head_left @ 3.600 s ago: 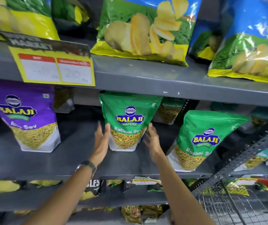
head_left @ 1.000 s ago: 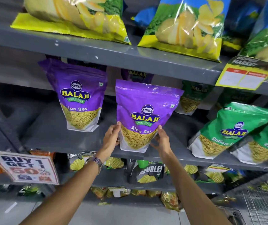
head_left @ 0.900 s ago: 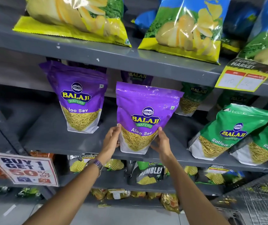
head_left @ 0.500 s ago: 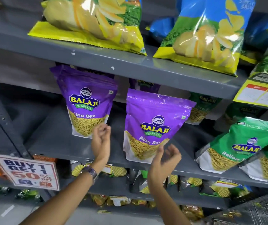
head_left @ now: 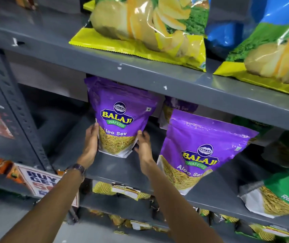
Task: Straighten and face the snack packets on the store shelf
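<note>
Where hands were apart, both hands (head_left: 91, 142) now clasp left purple packet (head_left: 121, 116).

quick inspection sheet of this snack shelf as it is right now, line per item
surface: grey metal middle shelf, paint chipped in spots on the shelf edge above.
job's things: left purple Aloo Sev pouch upright, facing front; right purple Aloo Sev pouch nearer the front edge, leaning right; green Ratlami pouch at far right.
clutter: more purple pouches behind the front ones.
grippers: left hand and right hand press the left pouch's lower sides; wristwatch on left wrist.
cables: nothing seen.
surroundings: yellow-edged chip bags above; buy-one-get-one sign below left.
</note>
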### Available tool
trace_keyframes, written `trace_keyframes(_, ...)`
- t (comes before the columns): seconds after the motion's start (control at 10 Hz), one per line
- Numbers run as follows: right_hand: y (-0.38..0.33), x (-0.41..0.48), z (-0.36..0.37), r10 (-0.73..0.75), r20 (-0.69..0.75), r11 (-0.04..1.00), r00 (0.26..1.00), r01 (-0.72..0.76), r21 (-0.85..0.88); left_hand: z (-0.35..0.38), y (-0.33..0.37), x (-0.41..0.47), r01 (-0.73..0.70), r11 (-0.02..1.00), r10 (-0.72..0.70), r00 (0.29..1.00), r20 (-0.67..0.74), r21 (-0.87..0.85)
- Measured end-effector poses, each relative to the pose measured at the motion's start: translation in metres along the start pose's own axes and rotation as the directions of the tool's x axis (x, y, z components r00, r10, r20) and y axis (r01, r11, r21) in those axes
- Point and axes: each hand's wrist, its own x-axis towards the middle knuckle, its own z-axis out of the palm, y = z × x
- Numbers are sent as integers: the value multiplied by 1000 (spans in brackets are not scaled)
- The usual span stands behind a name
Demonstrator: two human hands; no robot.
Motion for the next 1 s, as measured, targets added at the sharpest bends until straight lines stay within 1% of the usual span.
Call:
trace_keyframes(0.1,3,4,-1,5,-15,999,1000,-6,-52,-6,-10,7,30,1000,-30,999,26,1)
trace_keyframes(0.2,0,-3,-4,5,11,999,1000,-4,-33,-3,10,-17,32,999,-32,999,44,-11)
trace_keyframes(0.4,6,-25,-6,17,14,1000,1000,-17,16,-18,2,-34,40,999,-40,999,11,-5)
trace_keyframes(0.6,16,-48,-7,5,1,1000,1000,-5,23,-35,3,-57,66,997,-64,996,62,-26)
trace_keyframes(0.7,19,-59,-7,-7,-2,1000,1000,7,20,-41,2,-65,77,997,-77,995,70,-4)
trace_keyframes(0.9,21,-72,-6,-24,-4,999,1000,24,-37,-45,1,-68,65,998,-66,994,86,21)
trace_keyframes(1.0,25,-81,-9,-127,-98,992,987,127,-14,-42,-3,-77,-65,998,66,996,-65,13)
